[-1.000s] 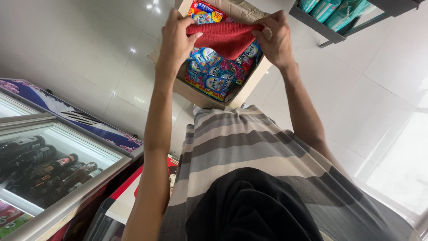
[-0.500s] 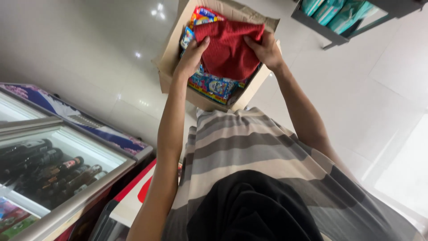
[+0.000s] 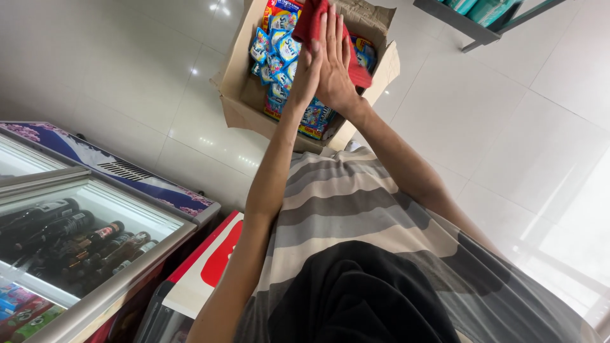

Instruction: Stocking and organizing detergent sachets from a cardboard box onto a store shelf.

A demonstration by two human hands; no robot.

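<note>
From the head cam: both hands are pressed flat together over the open cardboard box point(image 3: 244, 95), left hand point(image 3: 306, 71) and right hand point(image 3: 335, 60) sandwiching a red cloth point(image 3: 312, 22) between the palms, fingers straight, no curled grip. The box is full of blue snack packets point(image 3: 279, 54). A glass-top freezer point(image 3: 82, 235) with bottles sits lower left.

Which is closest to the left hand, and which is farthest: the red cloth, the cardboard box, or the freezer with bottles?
From the left hand, in the head view:
1. Red cloth: pressed between both hands, touching.
2. Cardboard box: on the floor just beneath and around the hands, full of blue packets.
3. Freezer with bottles: far off at the lower left of the picture.
</note>
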